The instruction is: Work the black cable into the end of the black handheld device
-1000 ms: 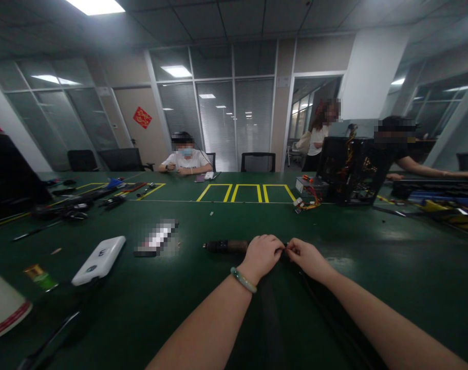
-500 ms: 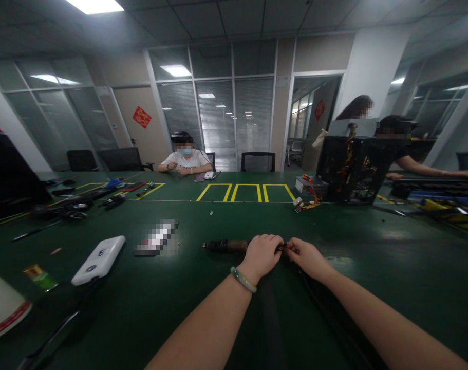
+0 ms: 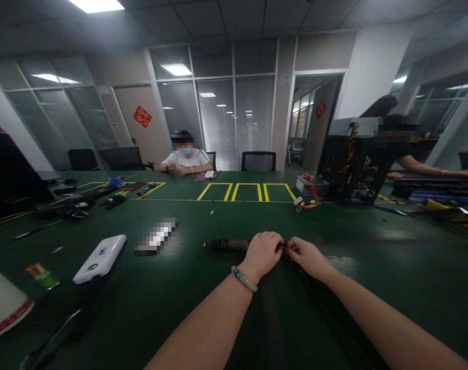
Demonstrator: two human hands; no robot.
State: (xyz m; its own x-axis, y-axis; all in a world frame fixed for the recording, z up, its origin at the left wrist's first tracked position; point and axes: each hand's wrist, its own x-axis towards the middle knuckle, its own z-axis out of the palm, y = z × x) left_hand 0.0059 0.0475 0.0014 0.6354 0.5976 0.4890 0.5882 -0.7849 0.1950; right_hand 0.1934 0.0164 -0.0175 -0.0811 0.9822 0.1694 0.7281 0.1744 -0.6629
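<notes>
A dark cylindrical tool (image 3: 228,245) lies on the green table (image 3: 203,308), its narrow tip pointing left. My left hand (image 3: 263,250), below a green bangle (image 3: 244,279), is closed over the tool's right end. Close beside it, my right hand (image 3: 305,257) pinches the black cable (image 3: 314,290) where it meets that end. The fingertips of both hands nearly touch, and the small part between them is mostly hidden. From my right hand the cable runs down toward the table's near edge.
At left are a white power bank (image 3: 100,258), a small green bottle (image 3: 43,276), a paper cup (image 3: 4,303) and a blurred-out flat object (image 3: 157,237). A computer case (image 3: 349,167) stands at the back right. A person (image 3: 185,158) sits across the table; others are at right.
Both hands have kept nearly the same place and grip. A person behind the computer case has moved to the right.
</notes>
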